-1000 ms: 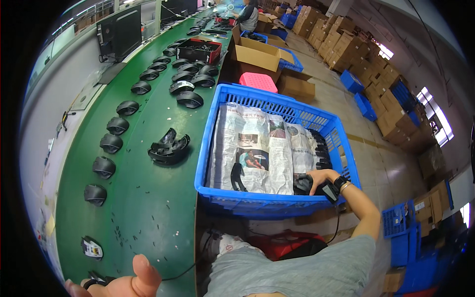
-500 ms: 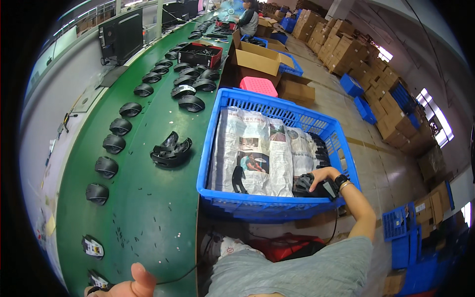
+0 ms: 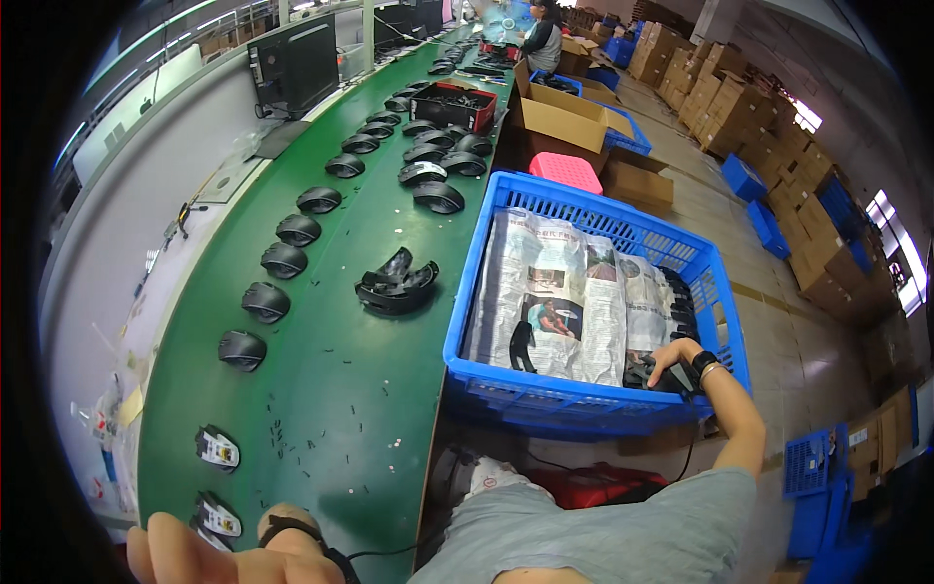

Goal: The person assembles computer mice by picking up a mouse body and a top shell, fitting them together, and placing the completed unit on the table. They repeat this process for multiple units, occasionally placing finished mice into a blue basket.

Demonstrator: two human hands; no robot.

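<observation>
At the near right corner of the blue basket, my right hand reaches in from the right. Its fingers are bent over a black plastic mouse part and grip it; the hand hides some of it. Newspaper lines the basket, and a curved black plastic piece lies on it. My left hand is partly cut off at the lower left edge, fingers apart with nothing seen in them. A black corded strap is beside it. Two opened mouse bodies lie near that hand.
Black mouse shells line the green bench, with small black bits scattered nearby. A cluster of black shells sits mid-bench. Farther off are a parts box, cartons, a pink crate and a seated person.
The view has shifted, so the bench and basket appear farther right. My left hand has turned, showing more fingers and the strap. My right hand stays on the black part in the basket.
</observation>
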